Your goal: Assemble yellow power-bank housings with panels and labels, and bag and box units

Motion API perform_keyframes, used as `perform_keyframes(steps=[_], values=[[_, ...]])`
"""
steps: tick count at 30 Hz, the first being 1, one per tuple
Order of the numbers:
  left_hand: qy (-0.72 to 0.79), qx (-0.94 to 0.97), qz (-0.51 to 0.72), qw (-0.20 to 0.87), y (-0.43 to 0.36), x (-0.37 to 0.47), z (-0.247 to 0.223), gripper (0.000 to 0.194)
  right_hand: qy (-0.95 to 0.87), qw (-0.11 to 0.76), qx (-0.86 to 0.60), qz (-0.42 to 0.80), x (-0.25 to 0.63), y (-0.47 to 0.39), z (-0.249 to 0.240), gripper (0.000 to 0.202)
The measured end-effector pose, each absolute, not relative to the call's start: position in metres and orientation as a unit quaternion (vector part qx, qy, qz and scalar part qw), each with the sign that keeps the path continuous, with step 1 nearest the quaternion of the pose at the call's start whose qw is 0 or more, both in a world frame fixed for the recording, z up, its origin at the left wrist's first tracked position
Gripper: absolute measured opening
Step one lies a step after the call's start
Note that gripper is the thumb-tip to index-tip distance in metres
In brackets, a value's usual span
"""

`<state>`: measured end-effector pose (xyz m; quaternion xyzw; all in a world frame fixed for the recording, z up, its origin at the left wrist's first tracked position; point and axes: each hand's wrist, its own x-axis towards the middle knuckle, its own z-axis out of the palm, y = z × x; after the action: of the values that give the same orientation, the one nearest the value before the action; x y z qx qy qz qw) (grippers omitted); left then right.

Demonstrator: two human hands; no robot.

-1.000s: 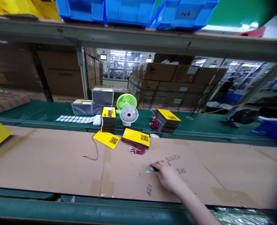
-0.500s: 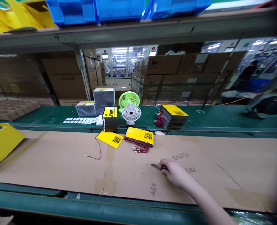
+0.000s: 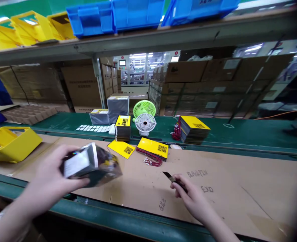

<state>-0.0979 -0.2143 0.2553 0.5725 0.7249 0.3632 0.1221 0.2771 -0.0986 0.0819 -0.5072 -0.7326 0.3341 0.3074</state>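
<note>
My left hand (image 3: 50, 178) is closed around a dark wrapped packet (image 3: 95, 168) with a white label, held over the cardboard at the left and blurred by motion. In my right hand (image 3: 186, 191) is a knife (image 3: 170, 176), its dark blade pointing up and left above the cardboard (image 3: 143, 188). Between and beyond the hands lie a single yellow card (image 3: 120, 148) with a printed code and a small stack of yellow cards (image 3: 152, 147). Red wires (image 3: 153, 162) with white plugs come out at the near side of that stack.
A yellow bin (image 3: 14, 148) sits at the left. Behind the cardboard stand a banded card stack (image 3: 123, 129), a white fan (image 3: 145, 123), a green fan (image 3: 148, 106), grey packs (image 3: 118, 107) and a taller card stack (image 3: 195, 129). A shelf (image 3: 143, 39) with bins crosses above.
My left hand has come into view from the left with the dark packet. The knife in my right hand is now raised with its blade angled up more. The view has shifted slightly left.
</note>
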Motion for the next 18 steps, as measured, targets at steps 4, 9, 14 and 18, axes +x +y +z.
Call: perform_keyframes(steps=[4,9,14,18], values=[[0.639,0.642,0.367,0.215,-0.161,-0.041,0.243,0.059,-0.638,0.415,-0.512,0.398,0.291,-0.112,0.097,0.04],[0.58,0.68,0.355,0.274,-0.118,0.007,0.215,0.067,-0.585,0.495,-0.495,0.409,0.304,-0.117,0.117,0.037],[0.535,0.733,0.301,0.294,-0.091,0.025,0.205,0.072,-0.562,0.536,-0.423,0.467,0.287,-0.104,0.139,0.028],[0.506,0.77,0.277,0.273,-0.078,0.026,0.202,0.072,-0.565,0.514,-0.391,0.514,0.259,-0.084,0.147,0.033]])
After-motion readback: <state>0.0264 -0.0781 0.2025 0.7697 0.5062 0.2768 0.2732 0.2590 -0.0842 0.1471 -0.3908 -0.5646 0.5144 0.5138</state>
